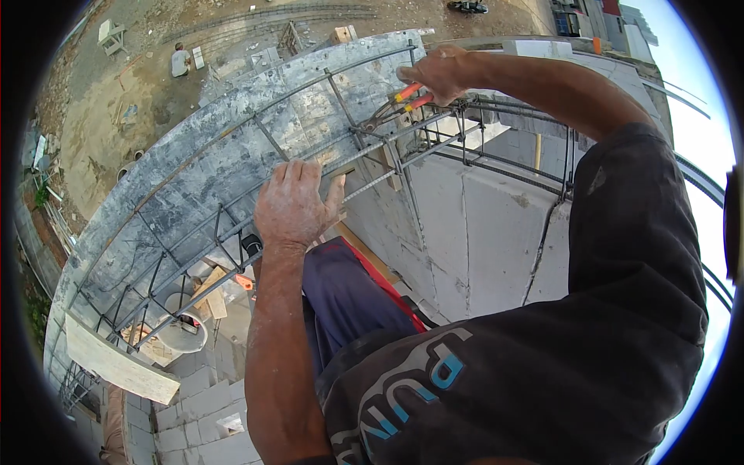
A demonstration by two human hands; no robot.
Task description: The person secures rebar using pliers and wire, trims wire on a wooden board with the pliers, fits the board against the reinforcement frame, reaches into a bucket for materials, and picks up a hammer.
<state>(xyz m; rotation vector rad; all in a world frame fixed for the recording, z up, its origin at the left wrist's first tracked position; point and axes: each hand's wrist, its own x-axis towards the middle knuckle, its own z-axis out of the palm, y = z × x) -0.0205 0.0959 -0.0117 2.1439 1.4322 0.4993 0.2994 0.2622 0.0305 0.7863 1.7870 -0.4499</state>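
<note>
My right hand [446,75] is closed around the red and yellow handles of a pair of pincers [404,102]. The metal jaws point left and sit at a crossing of bars in the rebar cage [395,159]; whether they bite on wire is too small to tell. Lower and to the left, my left hand [298,205] lies over a long rebar of the same cage, its fingers curled over the bar and its thumb apart on the near side. The fingertips are partly hidden. Pale dust covers the back of this hand.
A curved grey formwork panel [186,167] runs behind the cage. Light block walls [496,232] stand on the right. Below are a bucket [186,333], wood scraps [211,298] and a pale board [120,360]. On the ground far down, another person [180,60] crouches.
</note>
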